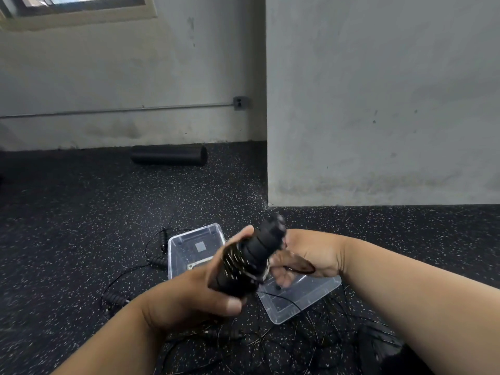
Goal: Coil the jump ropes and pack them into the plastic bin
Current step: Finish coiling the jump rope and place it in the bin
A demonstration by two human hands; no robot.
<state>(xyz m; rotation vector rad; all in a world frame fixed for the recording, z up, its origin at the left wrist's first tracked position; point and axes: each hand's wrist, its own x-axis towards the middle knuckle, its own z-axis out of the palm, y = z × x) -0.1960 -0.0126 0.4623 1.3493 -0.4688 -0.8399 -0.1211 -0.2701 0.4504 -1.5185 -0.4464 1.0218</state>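
Both hands were up in front of the camera, working one jump rope. The left hand [189, 299] had its fingers and thumb wrapped firmly round the black jump rope handles [249, 258], held tilted with the top end pointing up and to the right. Thin cord [235, 262] was wound in tight turns round the lower part of the handles, right above the left thumb. The right hand [305, 255] sat just beside the upper end, fingers curled in and blurred; a strand seemed to run through them, but I could not tell for sure what they pinched.

Down below, the clear plastic bin [189, 247] stood on the speckled black rubber floor [81, 212], directly behind the hands, and a clear lid [303, 301] lay just beside it, to the right. More jump ropes [119, 299] sprawled loose on the floor left of the bin, and a tangle of thin black cords [311, 336] lay in front of it. A black foam roller [169, 155] rested against the grey wall [378, 104], well apart.
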